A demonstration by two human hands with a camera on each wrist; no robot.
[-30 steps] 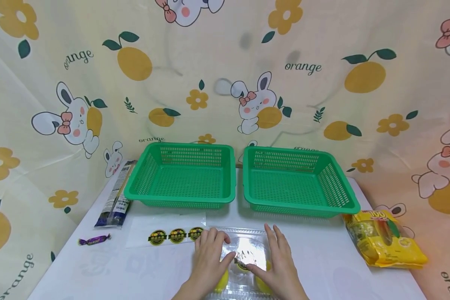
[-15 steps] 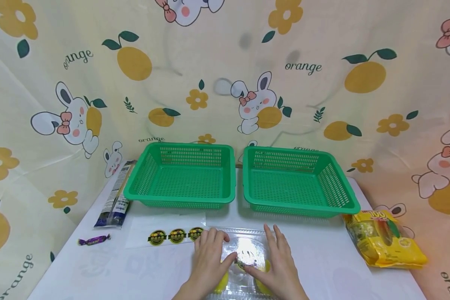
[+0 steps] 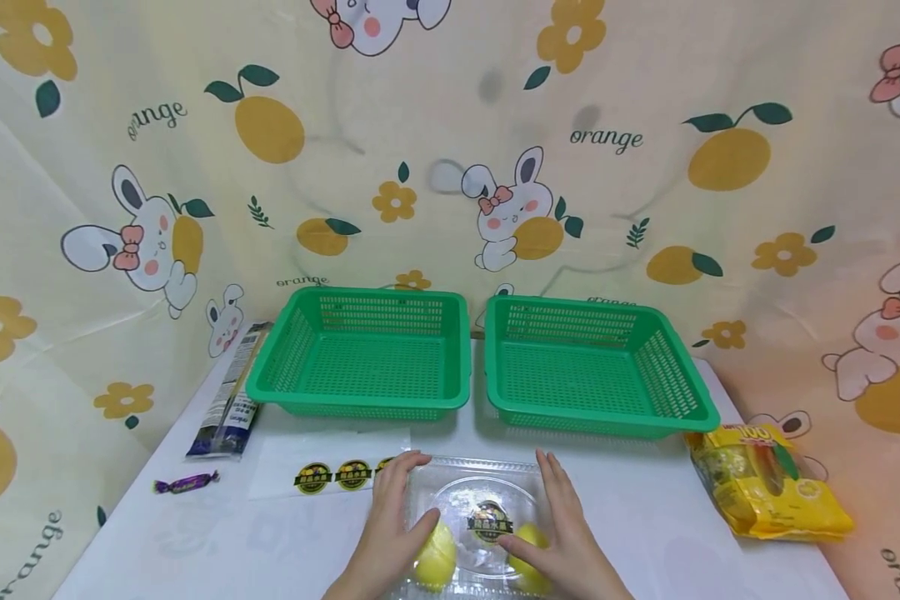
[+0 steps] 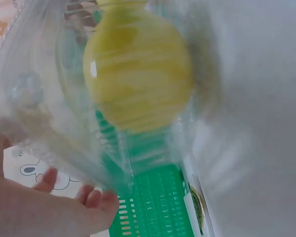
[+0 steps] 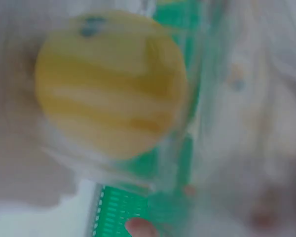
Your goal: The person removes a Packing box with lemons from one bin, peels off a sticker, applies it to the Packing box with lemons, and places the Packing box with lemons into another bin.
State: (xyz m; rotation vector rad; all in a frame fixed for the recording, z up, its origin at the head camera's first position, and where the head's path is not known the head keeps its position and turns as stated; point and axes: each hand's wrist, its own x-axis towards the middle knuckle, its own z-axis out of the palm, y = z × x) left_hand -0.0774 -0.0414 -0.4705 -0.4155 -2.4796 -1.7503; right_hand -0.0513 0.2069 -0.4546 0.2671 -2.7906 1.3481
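Observation:
A clear plastic clamshell box with a ribbed rim lies between my hands at the front of the table. Inside it are two yellow fruits, one at the left and one at the right. A round black and gold sticker is on the lid. My left hand grips the box's left side, thumb over the lid. On the opposite side my right hand holds it the same way. Both wrist views are blurred, each with a yellow fruit seen through the plastic.
Two green baskets stand side by side at the back. A sticker strip lies left of the box. Farther left are a purple wrapped candy and a long dark packet. A yellow bag lies at the right.
My hands have moved apart from over the lid to the box's sides, the left one leftward. The lid's sticker, mostly covered before, now shows fully. Box and fruits appear slightly larger.

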